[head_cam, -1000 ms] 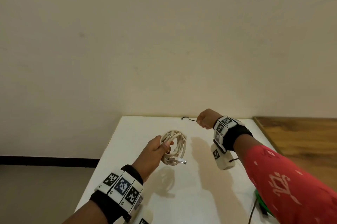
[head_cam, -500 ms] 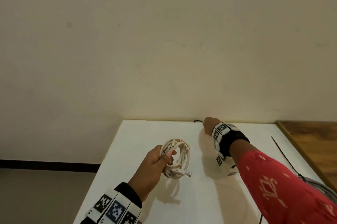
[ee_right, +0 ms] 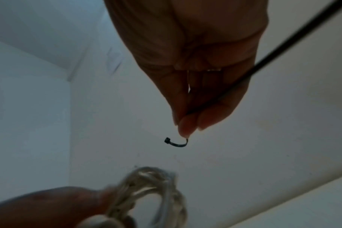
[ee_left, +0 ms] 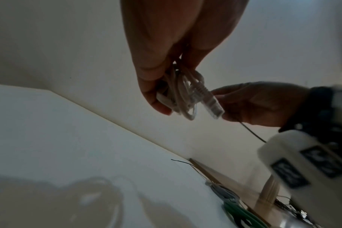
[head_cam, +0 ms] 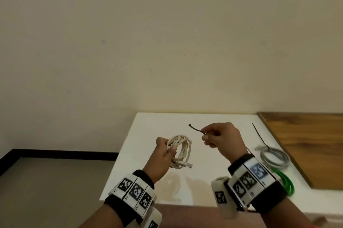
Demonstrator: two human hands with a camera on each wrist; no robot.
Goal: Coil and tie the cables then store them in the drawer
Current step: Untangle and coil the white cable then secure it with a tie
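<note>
My left hand [head_cam: 164, 150] grips a coiled beige network cable [head_cam: 182, 150] above the white table [head_cam: 148, 153]; its clear plug [head_cam: 186, 163] sticks out below. The left wrist view shows the same coiled cable [ee_left: 182, 94] held between thumb and fingers. My right hand [head_cam: 220, 137] pinches a black zip tie [head_cam: 195, 128] near its head end, a little right of the coil and level with it. In the right wrist view the zip tie [ee_right: 176, 142] curls out from the fingertips, its long tail running back past the palm, and the coil [ee_right: 152, 191] is blurred below.
On the table's right side lie a grey coiled cable [head_cam: 274, 159] bound with a black zip tie [head_cam: 259, 135] and a green coiled cable [head_cam: 285, 183]. A wooden surface [head_cam: 311, 144] adjoins the table on the right. A plain wall stands behind; floor lies to the left.
My right hand drew back from the table's far edge with the black zip tie and now holds it up beside the coil. The left hand kept hold of the beige coil.
</note>
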